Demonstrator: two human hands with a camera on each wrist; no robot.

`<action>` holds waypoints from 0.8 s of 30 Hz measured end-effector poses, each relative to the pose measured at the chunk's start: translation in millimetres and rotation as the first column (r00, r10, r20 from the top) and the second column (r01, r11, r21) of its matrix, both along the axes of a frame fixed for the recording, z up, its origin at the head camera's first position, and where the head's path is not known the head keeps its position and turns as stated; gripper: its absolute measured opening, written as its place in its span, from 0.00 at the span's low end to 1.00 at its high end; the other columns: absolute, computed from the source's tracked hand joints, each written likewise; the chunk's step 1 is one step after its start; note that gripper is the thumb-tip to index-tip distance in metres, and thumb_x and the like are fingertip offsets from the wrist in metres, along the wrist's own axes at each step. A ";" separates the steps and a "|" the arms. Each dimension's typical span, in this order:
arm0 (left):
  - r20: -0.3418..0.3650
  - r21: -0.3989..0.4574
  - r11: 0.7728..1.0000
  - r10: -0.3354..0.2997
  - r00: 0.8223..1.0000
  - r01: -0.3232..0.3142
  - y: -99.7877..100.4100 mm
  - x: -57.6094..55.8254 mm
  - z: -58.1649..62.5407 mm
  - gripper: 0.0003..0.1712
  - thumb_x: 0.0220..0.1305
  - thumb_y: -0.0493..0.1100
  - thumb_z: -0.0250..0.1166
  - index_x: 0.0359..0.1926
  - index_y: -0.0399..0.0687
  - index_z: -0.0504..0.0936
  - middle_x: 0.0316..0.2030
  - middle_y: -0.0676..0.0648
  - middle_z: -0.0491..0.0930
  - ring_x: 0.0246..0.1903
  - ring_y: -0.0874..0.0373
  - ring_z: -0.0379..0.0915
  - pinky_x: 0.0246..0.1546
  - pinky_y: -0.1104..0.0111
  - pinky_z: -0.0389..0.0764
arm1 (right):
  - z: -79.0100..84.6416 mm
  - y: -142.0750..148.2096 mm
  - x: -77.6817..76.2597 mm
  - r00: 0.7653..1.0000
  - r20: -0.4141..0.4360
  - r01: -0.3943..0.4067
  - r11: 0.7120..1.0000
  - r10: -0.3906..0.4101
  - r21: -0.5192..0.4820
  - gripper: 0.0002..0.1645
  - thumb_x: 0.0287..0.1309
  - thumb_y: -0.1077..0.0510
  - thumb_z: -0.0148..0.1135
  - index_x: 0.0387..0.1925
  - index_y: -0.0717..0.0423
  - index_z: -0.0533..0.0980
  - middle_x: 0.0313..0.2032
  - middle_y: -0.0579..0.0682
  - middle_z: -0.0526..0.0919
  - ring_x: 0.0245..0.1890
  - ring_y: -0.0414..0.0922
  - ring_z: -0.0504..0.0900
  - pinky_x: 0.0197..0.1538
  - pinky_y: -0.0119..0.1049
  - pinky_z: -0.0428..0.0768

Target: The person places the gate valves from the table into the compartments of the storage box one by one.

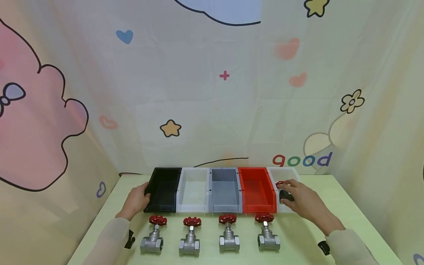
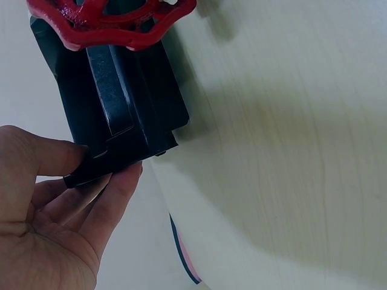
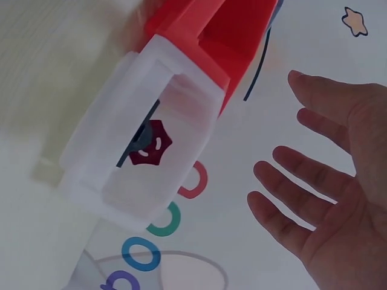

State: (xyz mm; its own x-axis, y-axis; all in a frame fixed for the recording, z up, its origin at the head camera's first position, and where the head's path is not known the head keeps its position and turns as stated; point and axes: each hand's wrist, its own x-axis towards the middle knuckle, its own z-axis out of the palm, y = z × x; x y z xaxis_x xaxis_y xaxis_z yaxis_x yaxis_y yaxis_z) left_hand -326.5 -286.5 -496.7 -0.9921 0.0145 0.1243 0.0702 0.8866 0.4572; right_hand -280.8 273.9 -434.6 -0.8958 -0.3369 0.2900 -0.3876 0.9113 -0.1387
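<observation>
My left hand holds the outer side wall of the black bin at the row's left end. In the left wrist view, the thumb and fingers pinch that wall. My right hand is over the white bin at the right end. Its fingers are spread and hold nothing in the right wrist view. Inside that bin lies an object with a red handwheel and a dark part, mostly hidden by the bin's front.
Between the end bins sit another white bin, a grey bin and a red bin. Several metal valves with red handwheels, including the leftmost valve, stand in front along the table. A printed curtain hangs behind.
</observation>
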 end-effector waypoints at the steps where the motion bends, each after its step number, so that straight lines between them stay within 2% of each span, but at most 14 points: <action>1: -0.001 0.000 1.000 0.000 1.000 0.000 -0.2 -0.1 -0.3 0.30 0.67 0.34 0.56 0.67 0.24 0.64 0.59 0.24 0.73 0.57 0.30 0.73 0.57 0.41 0.74 | 0.9 -0.9 1.9 1.000 -0.007 -0.004 1.000 0.004 0.002 0.30 0.50 0.52 0.74 0.57 0.50 0.80 0.57 0.55 0.80 0.52 0.58 0.82 0.47 0.55 0.84; 8: -0.008 -0.003 1.000 -0.007 1.000 0.007 0.3 0.5 0.3 0.30 0.66 0.34 0.56 0.67 0.24 0.64 0.58 0.24 0.73 0.56 0.30 0.73 0.56 0.41 0.75 | 7.7 -6.4 14.9 1.000 -0.026 -0.015 1.000 0.016 0.016 0.30 0.50 0.51 0.75 0.57 0.48 0.80 0.56 0.55 0.81 0.49 0.56 0.83 0.43 0.51 0.86; 14: -0.018 -0.007 1.000 -0.011 1.000 0.011 0.4 -0.2 -0.2 0.30 0.67 0.34 0.56 0.67 0.24 0.64 0.58 0.24 0.74 0.55 0.30 0.74 0.55 0.42 0.75 | 11.4 -11.2 25.2 0.999 -0.037 -0.010 1.000 0.011 0.024 0.29 0.49 0.50 0.75 0.56 0.47 0.80 0.54 0.54 0.82 0.48 0.56 0.84 0.42 0.52 0.86; 24: -0.006 -0.005 1.000 -0.003 1.000 0.003 0.3 0.8 -0.2 0.30 0.67 0.34 0.56 0.67 0.25 0.64 0.59 0.24 0.73 0.56 0.30 0.73 0.56 0.42 0.75 | 1.6 -21.7 41.5 0.999 -0.020 -0.043 0.998 0.044 0.050 0.30 0.47 0.49 0.76 0.55 0.45 0.81 0.55 0.54 0.82 0.52 0.58 0.82 0.47 0.54 0.84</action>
